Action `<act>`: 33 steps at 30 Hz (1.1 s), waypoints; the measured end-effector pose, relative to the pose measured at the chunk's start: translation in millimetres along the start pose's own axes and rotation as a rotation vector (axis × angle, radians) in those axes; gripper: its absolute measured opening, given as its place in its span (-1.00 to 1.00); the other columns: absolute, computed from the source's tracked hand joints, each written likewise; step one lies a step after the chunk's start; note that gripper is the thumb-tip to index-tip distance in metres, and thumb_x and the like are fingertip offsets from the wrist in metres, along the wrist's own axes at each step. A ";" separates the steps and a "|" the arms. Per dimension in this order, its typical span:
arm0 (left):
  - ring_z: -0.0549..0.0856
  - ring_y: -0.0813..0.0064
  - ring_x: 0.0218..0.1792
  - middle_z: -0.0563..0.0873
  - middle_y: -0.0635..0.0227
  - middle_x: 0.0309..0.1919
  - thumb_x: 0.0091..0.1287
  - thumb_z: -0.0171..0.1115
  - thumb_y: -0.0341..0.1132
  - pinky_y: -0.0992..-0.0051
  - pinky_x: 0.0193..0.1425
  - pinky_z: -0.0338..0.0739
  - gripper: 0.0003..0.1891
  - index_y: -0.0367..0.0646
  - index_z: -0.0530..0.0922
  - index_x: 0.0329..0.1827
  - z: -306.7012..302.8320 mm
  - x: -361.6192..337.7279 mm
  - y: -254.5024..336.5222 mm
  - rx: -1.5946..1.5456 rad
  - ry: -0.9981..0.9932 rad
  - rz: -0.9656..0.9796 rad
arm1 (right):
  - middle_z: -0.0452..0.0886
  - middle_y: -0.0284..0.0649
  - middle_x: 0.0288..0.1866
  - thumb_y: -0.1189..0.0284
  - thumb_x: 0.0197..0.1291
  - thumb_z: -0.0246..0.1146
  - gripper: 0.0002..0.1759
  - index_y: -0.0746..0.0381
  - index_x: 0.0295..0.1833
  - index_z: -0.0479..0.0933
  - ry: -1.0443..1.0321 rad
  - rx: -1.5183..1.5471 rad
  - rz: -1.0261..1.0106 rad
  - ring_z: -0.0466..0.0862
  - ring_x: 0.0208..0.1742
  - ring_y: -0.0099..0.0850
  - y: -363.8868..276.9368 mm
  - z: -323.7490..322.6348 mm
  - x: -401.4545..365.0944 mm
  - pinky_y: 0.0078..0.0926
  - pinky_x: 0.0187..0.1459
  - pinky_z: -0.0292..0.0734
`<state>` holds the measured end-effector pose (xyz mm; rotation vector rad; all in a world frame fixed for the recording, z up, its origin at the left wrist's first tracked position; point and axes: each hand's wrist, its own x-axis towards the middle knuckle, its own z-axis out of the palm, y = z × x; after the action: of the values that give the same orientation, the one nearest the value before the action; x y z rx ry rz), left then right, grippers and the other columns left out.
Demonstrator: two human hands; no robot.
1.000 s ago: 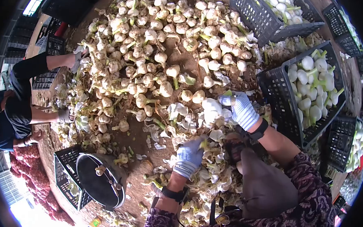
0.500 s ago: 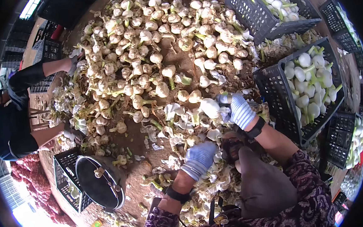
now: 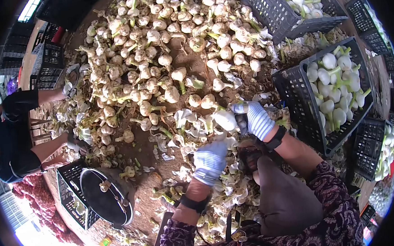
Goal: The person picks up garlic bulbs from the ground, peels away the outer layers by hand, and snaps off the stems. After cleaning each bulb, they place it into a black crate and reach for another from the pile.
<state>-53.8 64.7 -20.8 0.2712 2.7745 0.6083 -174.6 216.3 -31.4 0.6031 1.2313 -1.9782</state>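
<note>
My right hand, in a white glove with blue stripes, is closed at the right edge of the garlic heap. At its fingertips is a clean white garlic bulb, apparently gripped by them. Something dark shows at the fingers beside the bulb; I cannot make out what it is. My left hand, gloved alike, is lower and to the left, above loose garlic skins. Motion smears its fingers, so their grip is hidden. Unpeeled garlic bulbs with soil on them lie ahead of both hands.
A black crate of white bulbs stands to my right, another crate beyond it. At left are a dark bucket and a black crate. Another person sits at the far left, near red net sacks.
My left hand has moved up and slightly left, away from my knee. My right hand and the white bulb have stayed nearly in place. The other person's legs have shifted a little.
</note>
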 end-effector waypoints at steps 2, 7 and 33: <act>0.66 0.21 -0.49 0.62 0.24 -0.48 0.01 0.27 -0.34 0.29 -0.42 0.56 -0.87 -0.15 0.56 -0.40 9.7 -13.3 -26.4 0.058 -0.090 -0.143 | 0.47 -0.33 -0.70 0.23 0.11 0.21 -0.75 0.21 -0.34 0.56 -0.047 0.153 0.239 0.36 -0.81 -0.55 0.4 -14.5 5.4 -0.57 -0.81 0.20; 0.61 0.18 -0.25 0.62 0.16 -0.35 0.05 0.30 -0.16 0.23 -0.21 0.52 -0.79 -0.09 0.65 -0.37 -19.8 -27.4 -31.1 0.153 -0.152 -0.375 | 0.57 -0.12 -0.02 0.30 0.21 0.05 -0.67 0.27 0.00 0.46 -0.078 0.432 0.287 0.58 -0.03 -0.25 -2.6 -12.2 0.7 -0.43 -0.12 0.56; 0.51 0.37 0.07 0.47 0.14 0.08 0.00 0.43 -0.45 0.40 0.09 0.48 -0.23 -0.25 0.23 0.29 -38.1 22.7 -35.8 -1.154 0.432 -0.245 | 0.63 -0.23 -0.17 0.21 0.20 0.20 -0.59 0.29 0.03 0.46 -0.653 0.233 0.370 0.65 -0.27 -0.45 20.3 37.0 25.4 -0.55 -0.35 0.62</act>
<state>-91.5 23.8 -8.5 -0.4856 2.2184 2.1806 -175.5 168.8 -44.5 0.2292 0.4588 -1.7939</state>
